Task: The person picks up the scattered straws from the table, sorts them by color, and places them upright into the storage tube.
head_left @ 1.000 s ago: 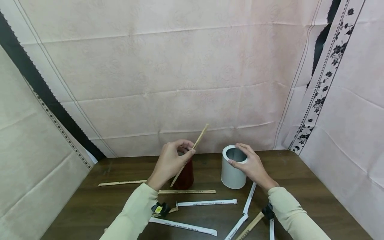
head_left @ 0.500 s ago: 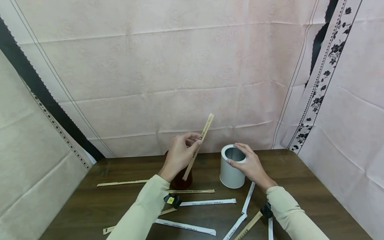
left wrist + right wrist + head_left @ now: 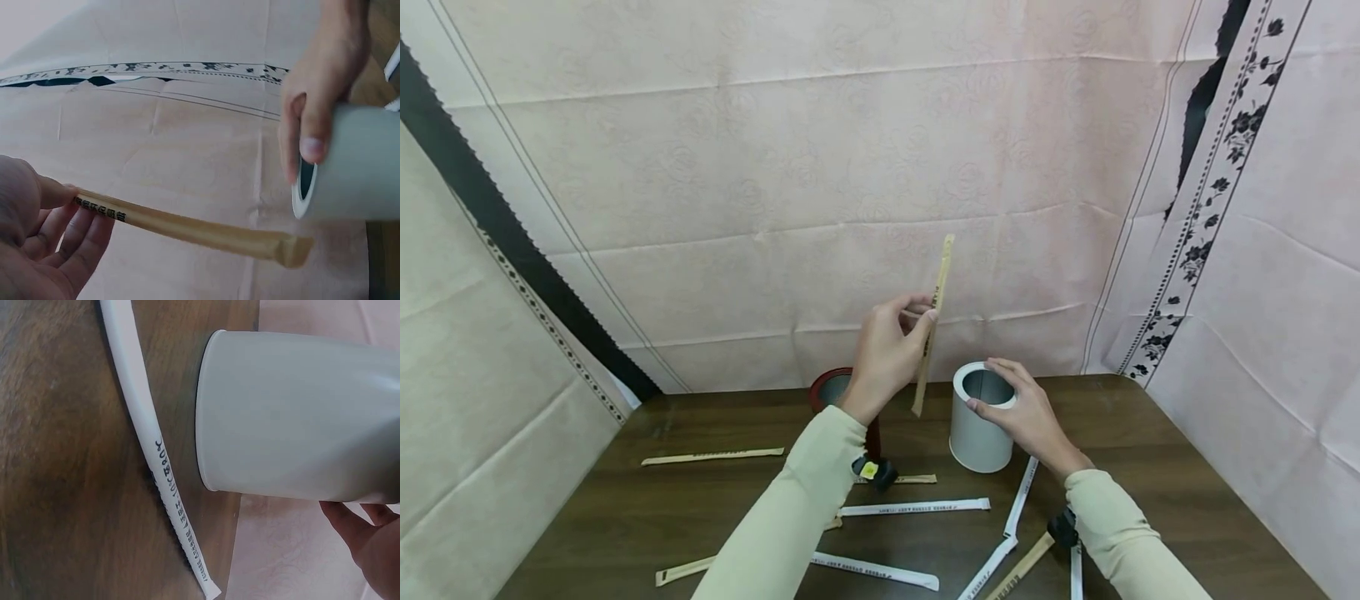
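The left hand [image 3: 887, 357] pinches a raised tan straw [image 3: 927, 357] near the far edge of the table [image 3: 730, 421]. There, the right hand [image 3: 1033, 417] holds an upright white cup [image 3: 981, 437] by its rim; a red cup [image 3: 818, 397] stands partly hidden.

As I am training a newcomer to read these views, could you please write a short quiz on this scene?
1. Multiple choice: which hand pinches the slim tan packet?
A) left
B) right
C) neither

2. True or false: the dark red container lies on its side.

3. Fill in the blank: the right hand holds the pale grey container near its ____ (top or base).

Key:
1. A, the left hand.
2. False; it stands upright, partly hidden behind the left arm.
3. Top.
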Demonstrator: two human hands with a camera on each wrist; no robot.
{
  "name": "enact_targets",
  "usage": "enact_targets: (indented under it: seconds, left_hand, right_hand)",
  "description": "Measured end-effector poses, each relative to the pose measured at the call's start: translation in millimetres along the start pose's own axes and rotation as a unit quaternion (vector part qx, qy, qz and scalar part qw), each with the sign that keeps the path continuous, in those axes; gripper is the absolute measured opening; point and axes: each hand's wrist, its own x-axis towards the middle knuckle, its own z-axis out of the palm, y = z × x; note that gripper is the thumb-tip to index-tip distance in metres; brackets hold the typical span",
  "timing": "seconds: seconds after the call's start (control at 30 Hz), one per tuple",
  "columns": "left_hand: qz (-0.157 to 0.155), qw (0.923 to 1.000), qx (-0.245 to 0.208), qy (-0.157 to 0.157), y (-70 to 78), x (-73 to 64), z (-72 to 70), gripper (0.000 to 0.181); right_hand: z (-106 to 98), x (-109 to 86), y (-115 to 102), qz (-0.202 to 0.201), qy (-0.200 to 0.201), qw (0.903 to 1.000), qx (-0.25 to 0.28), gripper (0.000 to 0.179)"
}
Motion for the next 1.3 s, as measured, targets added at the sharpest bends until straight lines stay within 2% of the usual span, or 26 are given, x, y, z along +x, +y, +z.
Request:
enact_targets:
  seconds: [0.27, 0.33, 0.47, 0.6, 0.73, 0.93, 1.13, 1.3]
  left_hand:
    - [0.034, 0.9946, -0.09, 0.038, 2.4, 17.1, 22.7, 0.018]
    - [0.04, 0.9932, -0.099, 0.046, 0.8, 20.6, 28.3, 0.018]
    - [0.033, 0.9938, -0.093, 0.05, -6.5, 23.9, 39.5, 0.016]
    - [0.012, 0.9965, -0.077, 0.032, -20.6, 22.8, 52.0, 0.017]
    - [-0.02, 0.9987, -0.047, 0.002, -37.4, 16.3, 61.5, 0.019]
    - [-0.08, 0.9957, -0.011, -0.045, -58.3, 1.9, 73.1, 0.017]
    - [-0.117, 0.9923, 0.004, -0.042, -69.8, -10.7, 86.4, 0.015]
    - [-0.13, 0.9902, 0.015, -0.049, -73.6, -16.9, 94.3, 0.017]
  right_hand:
    - [-3.0, -0.8, -2.4, 0.007, 0.002, 0.9999, 0.013, 0.079]
    - [-3.2, -0.6, -2.1, 0.008, 0.002, 0.9999, 0.013, 0.079]
    - [-3.1, -0.8, -0.3, 0.011, -0.003, 0.9999, 0.007, 0.079]
    - [-2.8, -1.6, 1.2, 0.008, 0.001, 0.9999, 0.009, 0.078]
    - [-1.7, -0.8, 1.2, 0.001, -0.002, 0.9999, 0.016, 0.079]
    - [0.0, -1.1, -0.9, -0.006, 0.003, 0.9998, 0.018, 0.077]
    - [0.4, -0.1, -0.6, -0.012, 0.011, 0.9998, 0.008, 0.075]
    - [-0.5, 1.0, 1.4, -0.011, 0.008, 0.9998, 0.013, 0.076]
